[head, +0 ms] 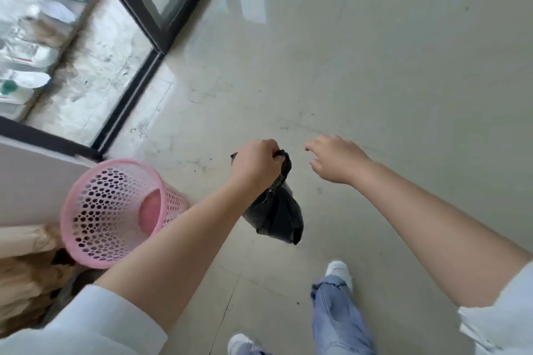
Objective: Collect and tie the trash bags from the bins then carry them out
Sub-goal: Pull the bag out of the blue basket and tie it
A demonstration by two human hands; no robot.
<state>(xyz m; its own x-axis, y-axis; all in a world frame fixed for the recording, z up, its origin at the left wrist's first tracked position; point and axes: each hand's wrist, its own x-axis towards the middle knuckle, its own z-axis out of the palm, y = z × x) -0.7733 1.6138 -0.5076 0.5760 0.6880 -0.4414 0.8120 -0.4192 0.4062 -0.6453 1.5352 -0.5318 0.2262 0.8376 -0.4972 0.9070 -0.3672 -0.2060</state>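
From the head view, pushed-up pale sleeves (95, 323) frame both forearms. The left hand (255, 161) grips the black trash bag (277, 210) by its twisted neck, hanging above the floor (375, 66), apparently tied. The right hand (336, 158) hovers loose-fingered, holding nothing. The pink bin (115, 210) stands left.

— We see the trash bag (277, 210) as thin black plastic film, crinkled, with a dull sheen; the left hand (255, 163) grips its gathered neck.

— And we read the bin (115, 210) as pink moulded plastic, perforated, smooth and slightly glossy.

— The floor (375, 66) looks to us like polished tile, pale and reflective, with scuffs and specks.

— We note the door frame (129, 8) as dark matt metal around glass, the jeans (337, 323) as frayed blue denim, and the sleeves (86, 326) as soft pale cloth.
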